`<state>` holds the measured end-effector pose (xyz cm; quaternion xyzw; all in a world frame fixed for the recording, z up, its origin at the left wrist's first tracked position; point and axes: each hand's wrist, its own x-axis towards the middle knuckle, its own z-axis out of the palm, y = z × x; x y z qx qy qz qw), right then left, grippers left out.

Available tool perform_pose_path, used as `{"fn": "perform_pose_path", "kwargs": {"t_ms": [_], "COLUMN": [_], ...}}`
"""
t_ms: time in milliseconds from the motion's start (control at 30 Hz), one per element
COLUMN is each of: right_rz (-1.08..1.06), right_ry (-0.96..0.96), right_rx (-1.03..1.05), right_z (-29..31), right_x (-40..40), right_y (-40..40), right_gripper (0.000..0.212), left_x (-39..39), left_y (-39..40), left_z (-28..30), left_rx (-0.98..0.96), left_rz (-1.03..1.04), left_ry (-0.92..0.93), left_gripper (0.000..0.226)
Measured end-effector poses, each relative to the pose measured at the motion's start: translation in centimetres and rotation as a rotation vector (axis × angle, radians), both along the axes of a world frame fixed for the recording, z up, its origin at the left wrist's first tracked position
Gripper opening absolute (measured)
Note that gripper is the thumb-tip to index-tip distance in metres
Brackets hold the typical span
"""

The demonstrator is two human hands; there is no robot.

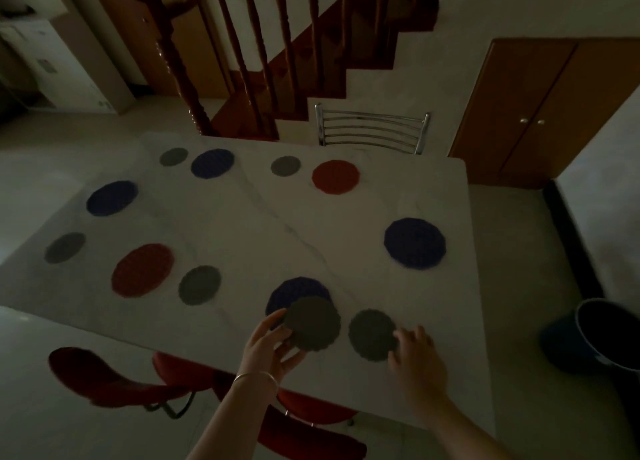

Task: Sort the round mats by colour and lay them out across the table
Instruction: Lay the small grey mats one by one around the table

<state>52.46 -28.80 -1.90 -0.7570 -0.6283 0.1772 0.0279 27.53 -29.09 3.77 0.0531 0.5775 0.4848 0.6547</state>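
Note:
Round mats in blue, red and grey lie scattered over the white marble table point(263, 224). My left hand point(266, 348) grips the edge of a grey mat point(313, 322) that overlaps a blue mat point(294, 291) near the front edge. My right hand point(414, 352) rests with fingers spread against the right edge of a second grey mat point(372, 335) lying flat. Farther off lie a blue mat point(414, 243) at the right, a red mat point(335, 176) at the back, a red mat point(142, 269) and a grey mat point(200, 284) at the left.
More blue mats point(111, 197) point(212, 162) and small grey mats point(65, 247) point(173, 156) point(285, 165) lie at the left and back. Red chairs point(114, 376) stand below the front edge, a metal chair point(372, 128) behind the table, a dark bucket point(602, 335) on the floor at right.

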Motion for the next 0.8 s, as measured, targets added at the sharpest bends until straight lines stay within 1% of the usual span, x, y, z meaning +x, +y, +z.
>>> {"fn": "perform_pose_path", "kwargs": {"t_ms": [67,267,300,333,400,433,500,533,567,633,700,800], "right_rz": [0.056,0.147,0.147,0.128,0.059,-0.004,-0.148,-0.187,-0.203,-0.205,-0.196,-0.228], "right_ry": [-0.036,-0.021,0.014,0.082,0.295,0.451,0.809,0.943,1.021,1.111,1.167,1.224], "right_rx": [-0.032,-0.078,-0.069,-0.052,0.002,0.016,-0.030,-0.048,-0.054,-0.084,-0.183,-0.324], "right_z": [0.0,0.5,0.9,1.5,3.4,4.7,7.3,8.3,9.0,9.8,9.9,9.4], "right_x": [0.3,2.0,2.6,3.2,4.9,5.8,7.6,8.5,9.7,12.6,15.6,19.8], "right_y": [-0.1,0.7,1.2,2.0,4.5,5.9,8.8,10.1,11.5,14.6,17.4,19.6], "right_gripper": [0.041,0.043,0.042,0.040,0.033,0.031,0.030,0.028,0.026,0.023,0.018,0.005], "left_x": [1.0,4.6,5.4,6.1,8.0,9.3,12.1,13.7,15.4,19.0,22.6,27.4], "left_y": [0.7,2.8,3.3,3.9,5.6,6.7,8.7,9.7,10.6,12.2,12.9,13.6], "left_z": [-0.2,0.1,0.4,0.9,2.0,2.6,3.7,4.1,4.5,5.0,5.0,4.9], "left_rx": [0.007,0.077,0.079,0.075,0.065,0.063,0.075,0.090,0.104,0.124,0.129,0.101], "left_rz": [-0.031,-0.069,-0.073,-0.077,-0.084,-0.080,-0.072,-0.073,-0.073,-0.039,0.033,0.104], "left_ry": [-0.011,-0.058,-0.056,-0.050,-0.040,-0.039,-0.035,-0.034,-0.032,-0.012,0.003,0.045], "left_gripper": [0.027,0.026,0.025,0.025,0.027,0.028,0.028,0.027,0.027,0.027,0.029,0.028]}}
